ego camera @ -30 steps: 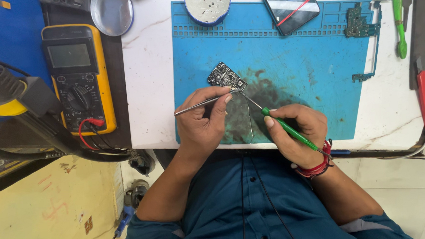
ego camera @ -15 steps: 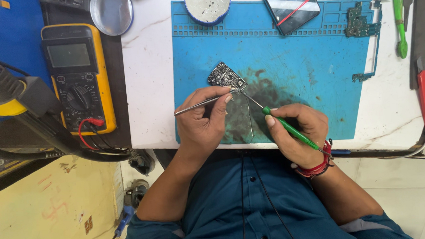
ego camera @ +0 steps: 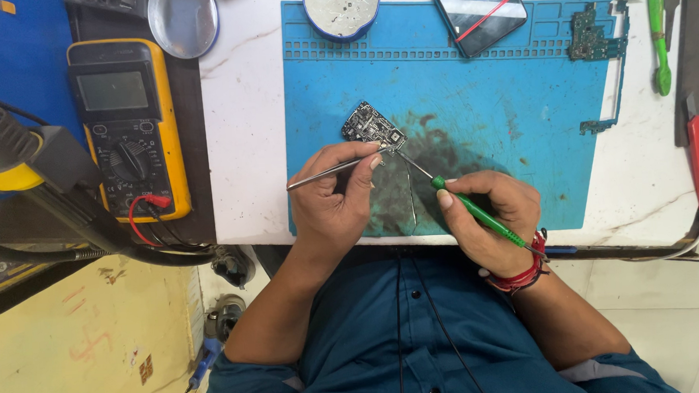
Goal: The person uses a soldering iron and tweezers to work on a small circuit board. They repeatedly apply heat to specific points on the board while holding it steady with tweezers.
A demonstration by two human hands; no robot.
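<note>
We pinch steel tweezers (ego camera: 328, 171) in our left hand (ego camera: 334, 201), steadying the small circuit board (ego camera: 372, 127) on the blue mat (ego camera: 520, 108), while our right hand (ego camera: 490, 213) fingers grip a green-handled tool (ego camera: 478, 214), its tip at the board's edge.

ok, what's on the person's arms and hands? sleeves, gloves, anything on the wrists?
Both hands bare, no gloves: left hand, right hand. Dark blue buttoned shirt with sleeves pushed up past the elbows. Red thread band wound around the right wrist. Left wrist shows nothing.
</note>
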